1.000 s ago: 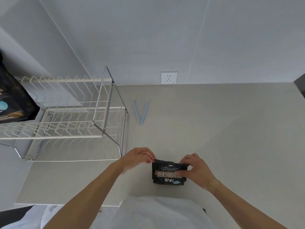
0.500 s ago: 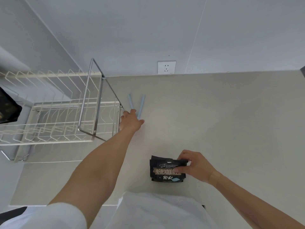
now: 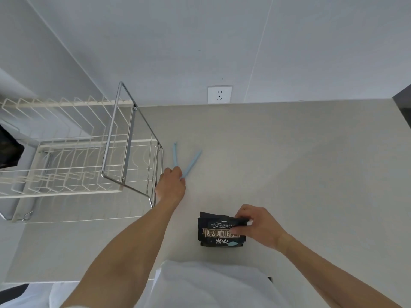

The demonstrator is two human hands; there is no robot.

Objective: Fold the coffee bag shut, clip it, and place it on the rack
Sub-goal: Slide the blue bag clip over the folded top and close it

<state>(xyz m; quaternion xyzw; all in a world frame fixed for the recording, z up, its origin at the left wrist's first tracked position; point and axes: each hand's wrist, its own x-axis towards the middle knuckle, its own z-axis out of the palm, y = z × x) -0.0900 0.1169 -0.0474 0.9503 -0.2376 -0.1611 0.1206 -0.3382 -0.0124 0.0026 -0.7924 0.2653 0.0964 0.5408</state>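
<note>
A small black coffee bag (image 3: pixel 219 234) lies flat on the beige counter close to me, its top folded over. My right hand (image 3: pixel 259 225) pinches the folded top at the bag's right side and holds it down. A light blue sealing clip (image 3: pixel 191 162), spread in a V, lies further back on the counter. My left hand (image 3: pixel 172 185) is stretched out to it, fingers closed around the clip's hinged end. The white wire rack (image 3: pixel 66 152) with a chrome frame stands at the left.
A wall socket (image 3: pixel 219 94) sits above the counter's back edge. Another dark bag (image 3: pixel 10 150) shows at the far left edge beside the rack. The counter (image 3: pixel 300 174) stretches bare to the right. My white shirt fills the bottom of the view.
My left hand left the bag, reached out to the blue clip and closed on its hinged end. The clip's right arm has swung wider. My right hand stays on the folded bag.
</note>
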